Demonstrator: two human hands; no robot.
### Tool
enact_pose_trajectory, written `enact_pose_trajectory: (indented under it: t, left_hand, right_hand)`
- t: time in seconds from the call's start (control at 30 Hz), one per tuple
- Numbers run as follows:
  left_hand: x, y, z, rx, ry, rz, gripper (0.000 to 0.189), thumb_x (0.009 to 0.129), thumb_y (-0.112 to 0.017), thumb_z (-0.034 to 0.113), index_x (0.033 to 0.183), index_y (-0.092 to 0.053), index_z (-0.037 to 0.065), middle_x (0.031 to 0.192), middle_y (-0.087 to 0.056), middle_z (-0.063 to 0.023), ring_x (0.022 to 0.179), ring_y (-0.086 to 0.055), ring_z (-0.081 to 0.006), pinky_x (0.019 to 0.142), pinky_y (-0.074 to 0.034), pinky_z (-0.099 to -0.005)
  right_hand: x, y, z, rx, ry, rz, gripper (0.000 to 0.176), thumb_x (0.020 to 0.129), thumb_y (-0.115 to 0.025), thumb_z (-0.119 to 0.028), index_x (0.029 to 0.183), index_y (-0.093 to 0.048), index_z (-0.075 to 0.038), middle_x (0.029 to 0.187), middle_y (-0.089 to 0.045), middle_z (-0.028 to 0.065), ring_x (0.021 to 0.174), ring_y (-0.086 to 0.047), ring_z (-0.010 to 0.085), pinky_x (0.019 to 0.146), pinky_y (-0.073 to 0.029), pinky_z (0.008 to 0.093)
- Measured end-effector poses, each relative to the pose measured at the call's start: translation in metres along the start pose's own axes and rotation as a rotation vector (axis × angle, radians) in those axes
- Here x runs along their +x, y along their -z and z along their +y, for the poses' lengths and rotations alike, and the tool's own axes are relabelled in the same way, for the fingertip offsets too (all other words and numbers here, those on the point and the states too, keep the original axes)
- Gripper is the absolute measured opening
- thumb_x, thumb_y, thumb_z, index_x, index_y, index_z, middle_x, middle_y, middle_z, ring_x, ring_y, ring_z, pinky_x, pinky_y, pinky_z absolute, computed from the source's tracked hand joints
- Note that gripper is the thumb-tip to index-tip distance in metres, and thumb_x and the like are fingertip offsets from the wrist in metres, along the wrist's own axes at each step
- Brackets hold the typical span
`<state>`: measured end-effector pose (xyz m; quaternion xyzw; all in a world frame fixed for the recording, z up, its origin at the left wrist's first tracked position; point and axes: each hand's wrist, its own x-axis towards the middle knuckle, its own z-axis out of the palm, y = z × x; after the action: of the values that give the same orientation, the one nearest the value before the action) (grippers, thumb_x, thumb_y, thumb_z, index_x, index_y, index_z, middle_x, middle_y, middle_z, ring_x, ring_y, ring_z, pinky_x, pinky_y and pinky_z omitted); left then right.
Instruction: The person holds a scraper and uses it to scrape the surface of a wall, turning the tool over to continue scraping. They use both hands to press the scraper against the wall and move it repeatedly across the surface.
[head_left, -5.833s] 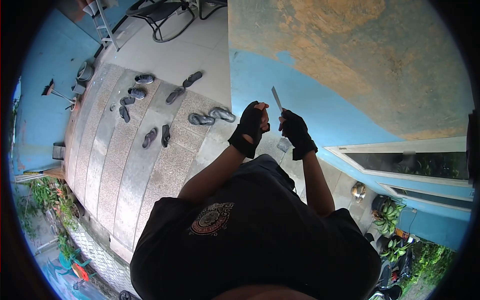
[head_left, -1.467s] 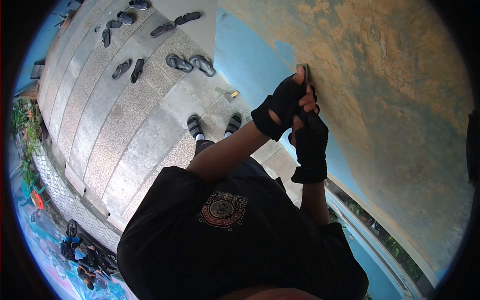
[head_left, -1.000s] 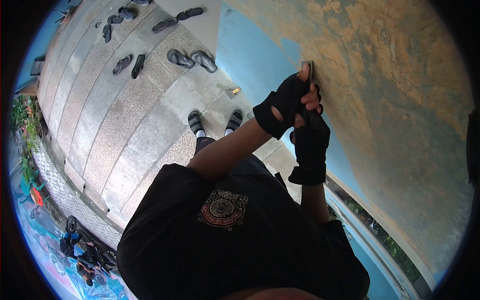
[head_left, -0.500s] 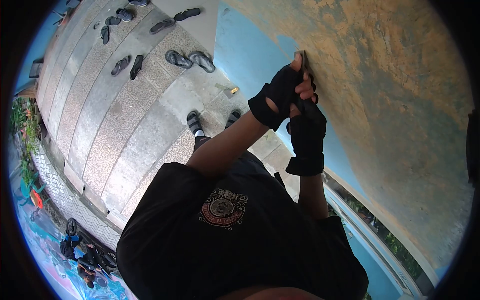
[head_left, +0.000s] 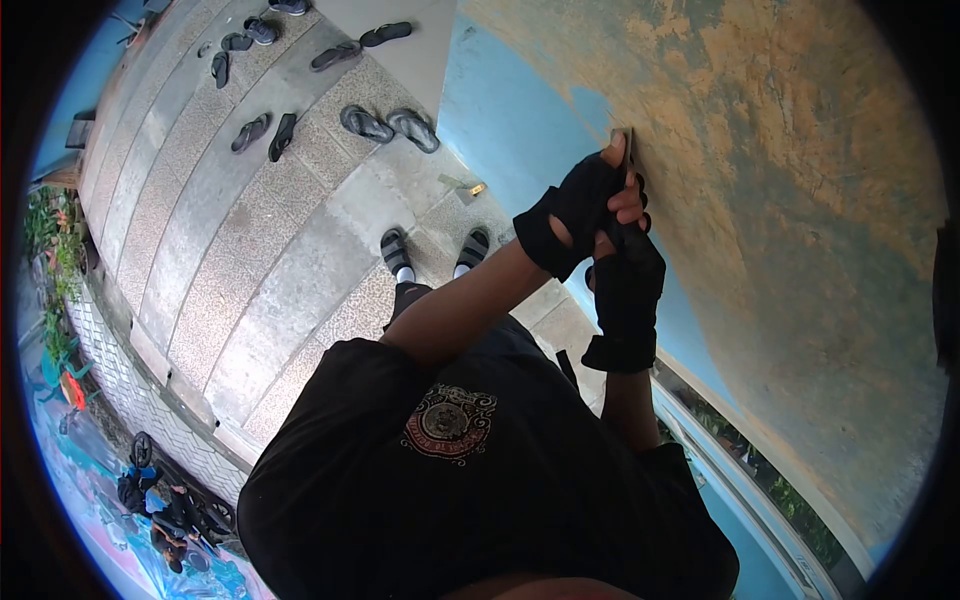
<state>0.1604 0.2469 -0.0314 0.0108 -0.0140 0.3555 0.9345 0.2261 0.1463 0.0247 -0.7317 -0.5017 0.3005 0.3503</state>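
A scraper (head_left: 628, 143), seen nearly edge-on as a thin flat blade, rests against the wall (head_left: 760, 200) of patchy blue and tan paint. My left hand (head_left: 588, 200), in a black fingerless glove, is closed around it, the thumb lying along the blade. Just below, my right hand (head_left: 630, 290), gloved the same way, is closed at the tool's lower end and touches the left hand. Most of the handle is hidden by the fingers and gloves.
Sandalled feet (head_left: 395, 252) stand on the striped paving (head_left: 270, 270). Several sandals and slippers (head_left: 388, 128) lie farther off, and a small yellow object (head_left: 478, 189) sits at the wall's foot. A bicycle (head_left: 215, 515) and people are at lower left, beyond a low brick edge (head_left: 130, 345).
Both hands and the scraper appear lower and slightly farther right in the view. The background has also shifted a little as the camera moved. The grip looks the same.
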Motion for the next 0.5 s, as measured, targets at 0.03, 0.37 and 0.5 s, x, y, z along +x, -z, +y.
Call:
enact_pose_trajectory:
  t: [0.03,0.37,0.5]
  left_hand:
    - [0.002,0.001,0.003,-0.012,-0.033,0.014,0.051,0.101,-0.04,0.056,0.078,-0.057,0.014,0.052,-0.037,0.0013,0.052,-0.045,-0.0165,0.069,-0.05,-0.0394]
    - [0.003,0.002,0.005,-0.083,-0.084,0.017,0.05,0.101,-0.04,0.055,0.079,-0.057,0.014,0.052,-0.036,0.0013,0.051,-0.044,-0.0166,0.066,-0.05,-0.0396]
    - [-0.002,-0.005,-0.01,0.006,0.002,0.032,0.049,0.101,-0.041,0.054,0.079,-0.057,0.014,0.053,-0.037,0.002,0.051,-0.043,-0.0153,0.067,-0.05,-0.0376]
  right_hand:
    - [0.004,-0.001,0.0,0.001,0.021,-0.003,0.013,0.093,-0.063,-0.007,0.106,-0.065,-0.003,0.065,-0.052,-0.0032,0.054,-0.047,0.0056,0.049,-0.038,0.0237]
    - [0.007,-0.008,-0.001,0.016,0.08,0.017,0.013,0.093,-0.063,-0.006,0.105,-0.065,-0.002,0.065,-0.053,-0.0024,0.054,-0.048,0.0058,0.051,-0.039,0.0242]
    - [-0.008,0.004,0.0,-0.019,-0.015,0.039,0.012,0.093,-0.062,-0.007,0.103,-0.064,-0.002,0.066,-0.054,-0.0019,0.054,-0.048,0.006,0.05,-0.038,0.0246]
